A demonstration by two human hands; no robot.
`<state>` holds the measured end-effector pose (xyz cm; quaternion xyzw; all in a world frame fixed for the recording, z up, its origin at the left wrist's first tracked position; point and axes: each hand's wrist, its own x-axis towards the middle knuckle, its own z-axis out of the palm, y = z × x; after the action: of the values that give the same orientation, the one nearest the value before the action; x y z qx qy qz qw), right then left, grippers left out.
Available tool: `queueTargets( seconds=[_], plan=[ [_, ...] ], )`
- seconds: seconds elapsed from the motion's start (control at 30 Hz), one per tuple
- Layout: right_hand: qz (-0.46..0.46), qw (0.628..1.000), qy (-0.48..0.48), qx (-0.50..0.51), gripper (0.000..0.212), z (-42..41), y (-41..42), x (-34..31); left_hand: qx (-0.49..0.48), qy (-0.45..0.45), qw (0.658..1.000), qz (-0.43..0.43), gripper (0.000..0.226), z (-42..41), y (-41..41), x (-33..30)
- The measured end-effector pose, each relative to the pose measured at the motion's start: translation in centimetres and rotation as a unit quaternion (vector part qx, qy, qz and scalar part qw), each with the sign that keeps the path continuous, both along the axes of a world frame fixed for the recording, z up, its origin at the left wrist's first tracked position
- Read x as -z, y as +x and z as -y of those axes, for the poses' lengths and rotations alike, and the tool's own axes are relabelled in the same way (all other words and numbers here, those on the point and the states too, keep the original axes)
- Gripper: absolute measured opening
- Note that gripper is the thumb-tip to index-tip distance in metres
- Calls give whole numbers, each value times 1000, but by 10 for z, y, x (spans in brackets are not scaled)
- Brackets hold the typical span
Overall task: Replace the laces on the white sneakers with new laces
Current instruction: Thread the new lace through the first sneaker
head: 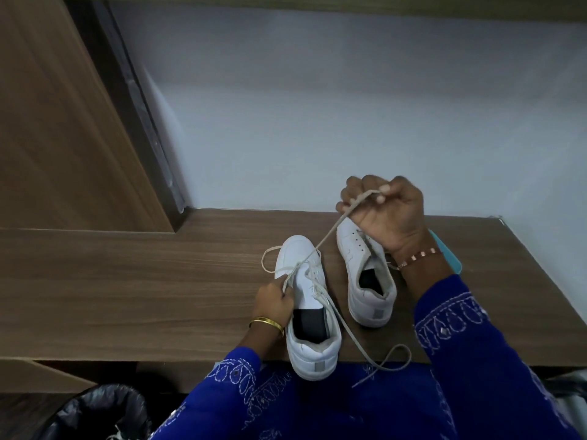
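The lace (330,231) is running taut from the near sneaker (313,312), which is sitting at the worktop (158,281) edge at 6 o'clock. The right hand (386,211), raised toward 1 o'clock, is clamping its fingers on the lace, apparently drawing it through the eyelets. The left hand (274,303) is pinching lace at the shoe's side, likely steadying it. The second sneaker (365,281) is lying unlaced at 3 o'clock.

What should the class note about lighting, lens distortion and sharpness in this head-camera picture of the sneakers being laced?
Head view: dim, bluish, even light with soft shadows and no glare; the wide-angle lens bends the wooden tabletop edges and the wall lines. The left sneaker, right sneaker and lace are fairly sharp, while the right hand looks slightly soft.
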<state>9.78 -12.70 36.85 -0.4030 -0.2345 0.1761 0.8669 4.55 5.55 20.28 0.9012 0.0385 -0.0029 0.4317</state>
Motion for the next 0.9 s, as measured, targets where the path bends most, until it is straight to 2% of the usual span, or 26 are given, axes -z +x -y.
queueTargets(
  seconds=[0.1, 0.17, 0.23, 0.27, 0.3, 0.37, 0.43, 0.5, 0.57, 0.67, 0.77, 0.8, 0.87, 0.9],
  plan=[
    [-74, 994, -77, 24, 17, 0, -5, 31, 1, -10, 1000, 1, 17, 0, -2, -2],
    [-106, 961, -243, 76, 19, 1, -7, 55, -7, -11, 1000, 1, 19, 1, -2, -2],
    [-46, 863, -480, 150, 25, -3, -7, 78, -12, -6, 1000, 3, 22, 0, -2, -2],
    [-2, 808, -560, 181, 28, -8, -8, 86, -9, -6, 1000, 5, 22, 0, -2, -2],
    [26, 771, -605, 198, 28, -15, -8, 92, -6, -7, 1000, 7, 22, 1, -2, -2],
    [51, 742, -634, 211, 19, -32, -10, 98, -2, -4, 1000, 12, 23, 0, -3, -3],
    [80, 718, -657, 216, 12, -48, -7, 104, 0, -4, 1000, 21, 33, -1, -5, -4],
    [111, 668, -707, 204, 24, -59, -4, 111, 12, -16, 999, 27, 47, -1, -6, -4],
    [128, 607, -761, 189, 37, -67, -3, 116, 21, -28, 999, 28, 51, -2, -6, -3],
    [134, 558, -798, 186, 30, -74, -2, 116, 31, -25, 999, 28, 53, -3, -6, -2],
    [127, 542, -817, 152, 21, -75, 0, 111, 27, -28, 999, 37, 52, -3, -6, -1],
    [119, 542, -819, 148, 25, -73, 0, 111, 29, -28, 998, 38, 52, -3, -6, -1],
    [102, 554, -815, 136, 37, -72, 2, 114, 35, -27, 998, 35, 55, -3, -6, -2],
    [92, 572, -805, 131, 38, -70, 4, 116, 37, -28, 998, 32, 56, -3, -6, -2]
  ],
)
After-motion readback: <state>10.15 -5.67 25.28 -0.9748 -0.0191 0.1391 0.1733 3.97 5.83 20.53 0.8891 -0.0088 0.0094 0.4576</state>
